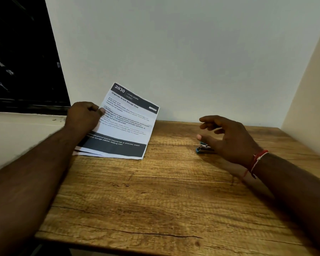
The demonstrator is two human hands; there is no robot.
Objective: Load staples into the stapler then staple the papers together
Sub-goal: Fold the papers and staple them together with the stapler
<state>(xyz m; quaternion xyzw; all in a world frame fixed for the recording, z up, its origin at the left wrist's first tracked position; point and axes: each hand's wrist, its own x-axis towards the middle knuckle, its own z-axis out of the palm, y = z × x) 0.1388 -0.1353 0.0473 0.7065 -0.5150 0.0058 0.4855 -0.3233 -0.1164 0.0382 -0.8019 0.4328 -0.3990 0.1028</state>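
Here, beside a dark window [17, 52], a person's left hand [83, 116] grips the papers [126, 126] by their left edge, thumb on the front sheet and fingers curled behind. The sheets stand tilted, their bottom edge resting on the far left of the table [155, 200]. The hold appears meant to square the sheets and keep them together for stapling. They are printed pages with dark bands at top and bottom and the number 2930 in the header. The lower left corners fan apart slightly, so the stack looks unaligned there.

To the right, well apart from the papers, the stapler [201, 149] lies flat on the wood. It is small, with a blue end and a metal body, and the rest is hidden under the right hand [227, 137]. That hand is open, fingers spread and loosely bent just above the stapler, seemingly poised to pick it up. Whether the thumb touches it cannot be told. No staples are in view, and whether the stapler is loaded cannot be judged. A red and white thread [257, 159] circles the right wrist.
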